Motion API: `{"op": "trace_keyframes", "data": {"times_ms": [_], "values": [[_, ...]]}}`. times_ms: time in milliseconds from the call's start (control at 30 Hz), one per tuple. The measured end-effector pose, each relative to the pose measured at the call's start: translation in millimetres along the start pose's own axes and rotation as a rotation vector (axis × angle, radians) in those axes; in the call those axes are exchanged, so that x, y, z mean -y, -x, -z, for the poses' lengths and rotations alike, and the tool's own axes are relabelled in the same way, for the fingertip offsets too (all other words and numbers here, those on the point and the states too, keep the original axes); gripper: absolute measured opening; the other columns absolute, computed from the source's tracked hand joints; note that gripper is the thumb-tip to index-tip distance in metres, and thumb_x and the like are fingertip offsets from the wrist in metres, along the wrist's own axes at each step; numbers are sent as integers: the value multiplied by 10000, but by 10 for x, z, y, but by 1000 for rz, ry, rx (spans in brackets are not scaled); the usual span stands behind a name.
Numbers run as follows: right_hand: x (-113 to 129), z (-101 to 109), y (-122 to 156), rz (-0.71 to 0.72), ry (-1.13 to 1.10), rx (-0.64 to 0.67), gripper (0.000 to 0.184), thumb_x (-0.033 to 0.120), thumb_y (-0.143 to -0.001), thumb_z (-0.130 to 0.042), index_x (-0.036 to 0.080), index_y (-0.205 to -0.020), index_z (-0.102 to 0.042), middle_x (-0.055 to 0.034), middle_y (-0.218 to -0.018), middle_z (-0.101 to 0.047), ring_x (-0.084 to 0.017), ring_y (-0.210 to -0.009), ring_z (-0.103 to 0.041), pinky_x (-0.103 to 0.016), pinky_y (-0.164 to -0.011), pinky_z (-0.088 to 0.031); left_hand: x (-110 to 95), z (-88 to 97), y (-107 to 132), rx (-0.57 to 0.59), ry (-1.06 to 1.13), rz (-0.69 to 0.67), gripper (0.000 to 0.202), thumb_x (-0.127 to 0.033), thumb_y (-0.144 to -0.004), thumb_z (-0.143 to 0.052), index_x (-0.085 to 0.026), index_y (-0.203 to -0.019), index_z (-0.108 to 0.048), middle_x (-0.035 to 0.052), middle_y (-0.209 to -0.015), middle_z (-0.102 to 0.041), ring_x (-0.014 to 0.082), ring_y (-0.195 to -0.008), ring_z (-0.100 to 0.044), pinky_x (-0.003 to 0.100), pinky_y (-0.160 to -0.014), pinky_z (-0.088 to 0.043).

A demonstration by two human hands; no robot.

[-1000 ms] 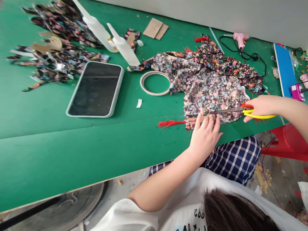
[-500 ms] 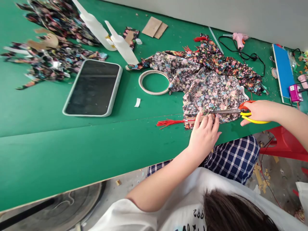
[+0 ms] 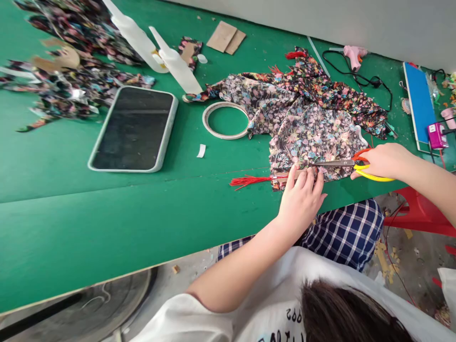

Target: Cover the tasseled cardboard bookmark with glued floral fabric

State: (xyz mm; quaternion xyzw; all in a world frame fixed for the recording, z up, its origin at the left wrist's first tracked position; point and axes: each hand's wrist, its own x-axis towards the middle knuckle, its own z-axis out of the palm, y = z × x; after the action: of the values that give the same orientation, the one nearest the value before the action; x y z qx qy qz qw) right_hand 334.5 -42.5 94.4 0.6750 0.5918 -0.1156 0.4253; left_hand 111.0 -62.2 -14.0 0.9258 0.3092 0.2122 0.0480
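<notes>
My left hand [image 3: 302,194] lies with fingers spread over a brown card strip [image 3: 282,177] on floral fabric [image 3: 313,130], pressing it to the table. A red tassel [image 3: 249,181] sticks out from the strip's left end. In my right hand [image 3: 386,160] is a pair of scissors [image 3: 335,163] with one orange and one yellow handle. Its blades point left over the fabric, just above my left fingertips. Whether the blade tips are apart or together I cannot tell. A curled part of the fabric's right edge shows white near the handles.
On the green table [image 3: 124,228] lie a tape roll [image 3: 208,124], a phone-shaped device [image 3: 133,128], white bottles [image 3: 180,71], fabric scraps [image 3: 89,85] and card pieces [image 3: 223,36]. A pink glue gun [image 3: 354,58] with a black cord and a blue board [image 3: 420,104] are at the right.
The scissors and my right hand have shifted slightly left along the fabric. My left hand stays in place on the strip. The whole view has moved a little.
</notes>
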Motion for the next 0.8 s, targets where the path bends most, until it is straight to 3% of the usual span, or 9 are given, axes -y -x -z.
{"op": "trace_keyframes", "data": {"times_ms": [133,267,367,500,800], "values": [[4,0,0,-3,40,25,633,696,-808,-288,189,-870,-663,-150,-777,-689,-288,-685,-643,-338,-537,-401,-1,1,1,16,-7,-5,457,-337,-913,-516,-77,-1288,-542,188,-1237,-613,290,-1127,-577,528,-1083,-393],[12,-40,-15,18,53,21,721,764,-782,-238,183,-889,-652,-169,-813,-696,-309,-707,-652,-350,-538,-403,-2,-5,1,15,-30,-5,455,-342,-911,-520,-83,-1284,-546,181,-1238,-616,288,-1123,-580,518,-1078,-402],[51,-81,-13,39,39,-27,815,824,-741,-217,165,-1003,-618,-185,-834,-697,-336,-746,-659,-369,-564,-415,1,-10,1,-3,-39,-12,449,-350,-905,-529,-82,-1262,-565,183,-1219,-625,285,-1109,-589,504,-1063,-423],[83,-99,6,8,-40,10,893,859,-699,-245,140,-1140,-540,-202,-879,-696,-357,-778,-662,-383,-585,-430,6,-6,-1,-13,-28,-12,444,-348,-891,-553,-75,-1240,-581,191,-1189,-637,289,-1099,-594,501,-1061,-427],[-97,-123,43,-21,-23,65,879,857,-701,-240,169,-1162,-535,-183,-959,-698,-359,-813,-667,-385,-588,-436,-1,1,-3,-8,-29,-11,442,-343,-907,-525,-80,-1260,-567,181,-1228,-623,285,-1107,-591,507,-1065,-424]]}}
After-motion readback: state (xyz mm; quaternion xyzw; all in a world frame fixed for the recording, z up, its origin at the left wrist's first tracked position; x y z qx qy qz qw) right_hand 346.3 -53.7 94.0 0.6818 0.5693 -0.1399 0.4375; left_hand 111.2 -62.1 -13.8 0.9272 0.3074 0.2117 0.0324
